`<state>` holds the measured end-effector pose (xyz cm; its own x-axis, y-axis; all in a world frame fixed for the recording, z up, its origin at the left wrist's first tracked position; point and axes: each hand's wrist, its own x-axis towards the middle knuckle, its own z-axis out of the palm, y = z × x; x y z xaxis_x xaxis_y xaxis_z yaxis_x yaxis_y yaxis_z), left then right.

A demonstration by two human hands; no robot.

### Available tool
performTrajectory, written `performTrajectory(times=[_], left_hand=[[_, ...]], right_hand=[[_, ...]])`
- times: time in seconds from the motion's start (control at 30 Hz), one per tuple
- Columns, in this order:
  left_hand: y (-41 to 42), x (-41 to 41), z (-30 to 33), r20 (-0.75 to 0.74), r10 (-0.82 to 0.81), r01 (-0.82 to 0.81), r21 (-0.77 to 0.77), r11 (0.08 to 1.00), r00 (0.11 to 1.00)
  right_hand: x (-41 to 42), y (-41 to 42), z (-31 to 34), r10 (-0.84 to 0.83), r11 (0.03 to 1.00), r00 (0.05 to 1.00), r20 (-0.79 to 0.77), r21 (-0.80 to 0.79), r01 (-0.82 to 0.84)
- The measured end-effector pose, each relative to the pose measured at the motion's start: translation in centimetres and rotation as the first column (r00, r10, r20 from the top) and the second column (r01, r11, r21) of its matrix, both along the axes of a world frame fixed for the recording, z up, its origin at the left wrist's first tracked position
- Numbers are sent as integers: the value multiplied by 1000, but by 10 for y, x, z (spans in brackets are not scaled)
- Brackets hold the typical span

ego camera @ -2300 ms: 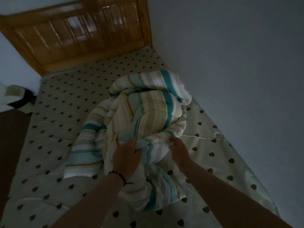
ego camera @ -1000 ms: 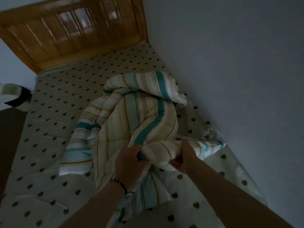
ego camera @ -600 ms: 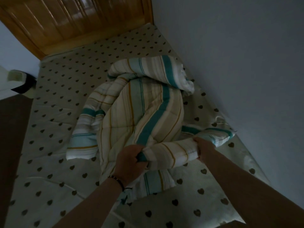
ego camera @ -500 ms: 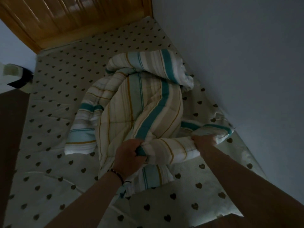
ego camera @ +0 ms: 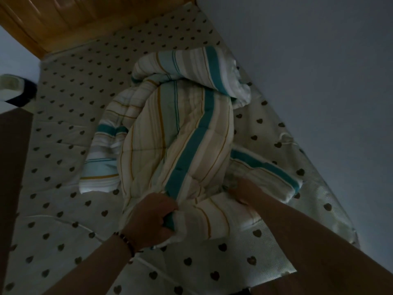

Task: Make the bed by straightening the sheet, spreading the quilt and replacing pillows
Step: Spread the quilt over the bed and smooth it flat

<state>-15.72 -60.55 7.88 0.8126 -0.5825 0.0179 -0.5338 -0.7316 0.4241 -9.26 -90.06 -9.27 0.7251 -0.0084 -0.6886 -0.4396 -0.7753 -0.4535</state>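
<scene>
Striped quilt (ego camera: 178, 141) lying bunched mid-bed on heart-print sheet (ego camera: 63, 116), near wall (ego camera: 319, 71). Left hand (ego camera: 152, 218) clamping fistful of near edge; right hand (ego camera: 244, 191) reaching into fold beside it, grasp unclear. Risk: pulling tangled layers is likely dragging sheet askew, or twisting quilt further.

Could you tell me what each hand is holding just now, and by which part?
Both hold the striped quilt: left hand grips its bunched near edge; right hand holds a fold beside it.
</scene>
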Motion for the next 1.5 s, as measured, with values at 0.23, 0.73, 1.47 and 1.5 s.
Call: performTrajectory(times=[0.23,0.73,1.47,1.5], left_hand=[[-24,3,-100,-686,111,371,515,773,719],[-65,45,-241,20,458,-413,469,781,888],[-119,57,-188,-242,691,-596,364,716,681],[-125,56,-189,-230,678,-576,382,723,698]], right_hand=[[13,-4,-26,136,984,987,80,-126,-126],[133,-40,-137,347,867,886,307,-465,-179],[96,-210,-13,260,716,912,318,-697,39],[87,-221,-10,269,702,917,295,-712,23]])
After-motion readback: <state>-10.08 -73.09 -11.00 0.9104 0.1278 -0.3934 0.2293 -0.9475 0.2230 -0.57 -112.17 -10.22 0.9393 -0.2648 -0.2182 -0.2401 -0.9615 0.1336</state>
